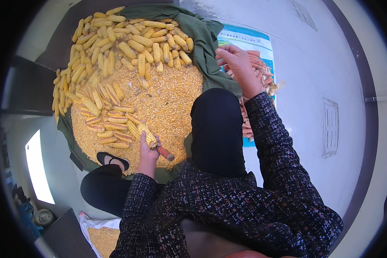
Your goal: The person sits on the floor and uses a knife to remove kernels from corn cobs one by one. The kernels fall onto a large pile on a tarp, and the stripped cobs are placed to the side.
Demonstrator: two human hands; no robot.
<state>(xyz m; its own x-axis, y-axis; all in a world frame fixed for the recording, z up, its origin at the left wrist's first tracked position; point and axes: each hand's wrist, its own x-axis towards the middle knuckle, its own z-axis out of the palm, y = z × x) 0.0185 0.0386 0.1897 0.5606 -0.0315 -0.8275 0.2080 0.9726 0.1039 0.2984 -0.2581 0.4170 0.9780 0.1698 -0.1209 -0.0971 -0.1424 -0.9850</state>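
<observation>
My left hand [149, 152] is closed around an ear of yellow corn [147, 135]. The red handle of a hand tool [165, 153] juts out on the right from the same grip; the rest of it is hidden. Just beyond lie several ears with red cob bared in strips [117, 125], on a wide bed of loose corn kernels [171, 96]. My right hand [237, 63] is raised off to the right with loosely bent fingers and nothing visible in them. Below it, stripped reddish corn cobs [259, 69] are heaped on a printed blue-and-white sack [245, 35].
Whole corn ears [116, 38] are piled at the far side. A green cloth [209, 67] lies under the corn. Bent knees [217, 129] frame the near side. At lower left is an open white sack of kernels [104, 238], near a small wheel [44, 217].
</observation>
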